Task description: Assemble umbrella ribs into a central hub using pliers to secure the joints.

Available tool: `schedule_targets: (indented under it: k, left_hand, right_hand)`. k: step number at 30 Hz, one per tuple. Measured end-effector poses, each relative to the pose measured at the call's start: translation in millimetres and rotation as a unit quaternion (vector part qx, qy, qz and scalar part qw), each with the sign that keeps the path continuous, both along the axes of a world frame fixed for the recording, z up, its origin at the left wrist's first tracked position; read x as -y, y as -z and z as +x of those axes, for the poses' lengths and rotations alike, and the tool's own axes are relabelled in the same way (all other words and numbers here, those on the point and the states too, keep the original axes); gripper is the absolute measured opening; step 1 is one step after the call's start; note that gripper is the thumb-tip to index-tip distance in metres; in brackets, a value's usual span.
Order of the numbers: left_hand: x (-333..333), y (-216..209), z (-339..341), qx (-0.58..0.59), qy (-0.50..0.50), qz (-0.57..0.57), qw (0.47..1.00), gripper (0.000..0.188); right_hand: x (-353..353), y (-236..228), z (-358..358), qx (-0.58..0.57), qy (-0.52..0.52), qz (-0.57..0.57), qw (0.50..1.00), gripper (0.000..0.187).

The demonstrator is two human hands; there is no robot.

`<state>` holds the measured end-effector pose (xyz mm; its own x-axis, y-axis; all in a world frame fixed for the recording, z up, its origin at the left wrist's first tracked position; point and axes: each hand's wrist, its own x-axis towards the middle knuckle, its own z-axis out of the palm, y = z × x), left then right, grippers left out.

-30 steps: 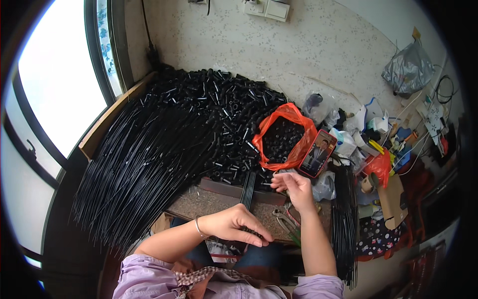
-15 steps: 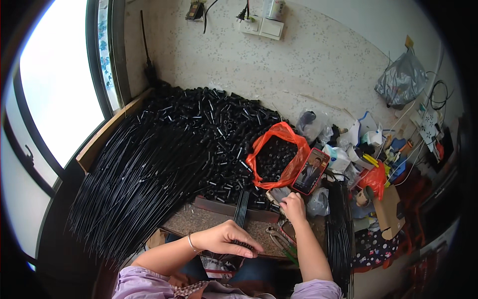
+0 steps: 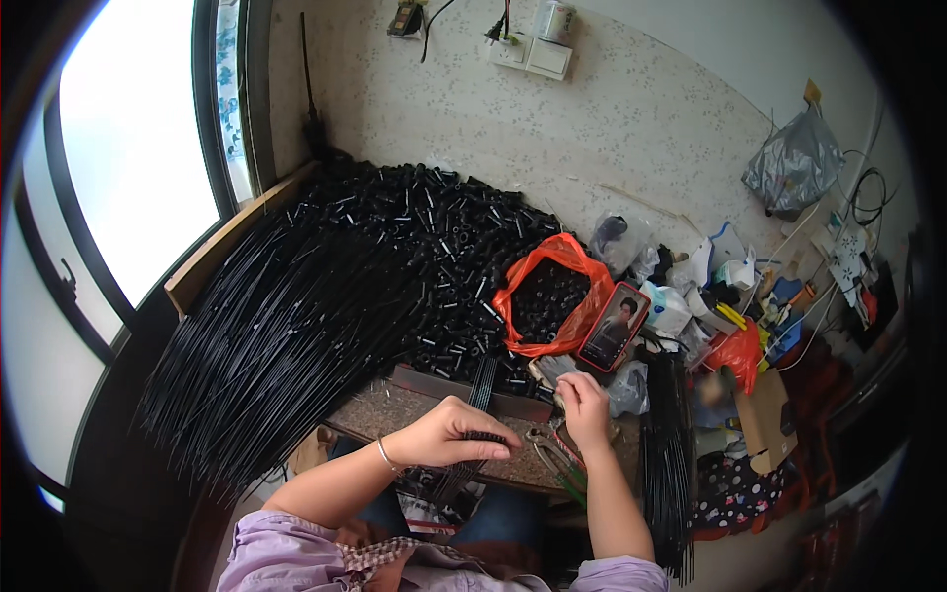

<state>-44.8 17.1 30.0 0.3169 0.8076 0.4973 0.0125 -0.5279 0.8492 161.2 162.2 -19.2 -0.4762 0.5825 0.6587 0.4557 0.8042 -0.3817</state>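
Note:
My left hand [image 3: 456,432] is above the front edge of the worktop, palm down and closed. Between its thumb and fingers shows a dark ribbed row of small black pieces [image 3: 483,437]. A bundle of thin black rods [image 3: 481,387] runs beneath this hand, crossing a low dark bar [image 3: 523,406]. My right hand [image 3: 586,407] is closed in a pinch below the phone [image 3: 615,327]; whatever its fingertips hold is hidden. Green-handled pliers [image 3: 558,464] lie between my hands. An open red plastic bag [image 3: 508,329] holds small black parts [image 3: 549,301].
Black tubular fittings [image 3: 434,212] are heaped against the wall, with long black rods [image 3: 266,345] spread at left behind a wooden board [image 3: 232,237]. More rods [image 3: 668,444] hang at right. Plastic bags [image 3: 631,387], a cardboard box [image 3: 764,424] and clutter crowd the right side.
My left hand has moved forward, away from my body, still closed on the black row. My right hand has drawn back slightly toward me. The view has shifted a little, and the phone's picture differs.

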Motion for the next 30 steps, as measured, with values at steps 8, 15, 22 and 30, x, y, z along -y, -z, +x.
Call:
schedule_targets:
  k: [8,15,22,30]
  left_hand:
    - [-5,3,3,-0.016,-0.024,0.013,0.999,0.021]
    - [-2,5,9,-0.032,-0.027,0.044,0.998,0.02]
    - [2,6,12,-0.034,-0.023,0.061,0.997,0.019]
    - [-4,10,12,-0.12,0.041,0.06,0.99,0.024]
  right_hand:
    - [129,-71,-2,-0.01,-0.057,0.041,0.998,0.026]
    - [136,-74,2,-0.002,-0.041,0.064,0.997,0.027]
    - [136,-78,0,0.04,-0.065,0.111,0.991,0.03]
    - [115,-82,3,0.015,-0.177,0.061,0.982,0.027]
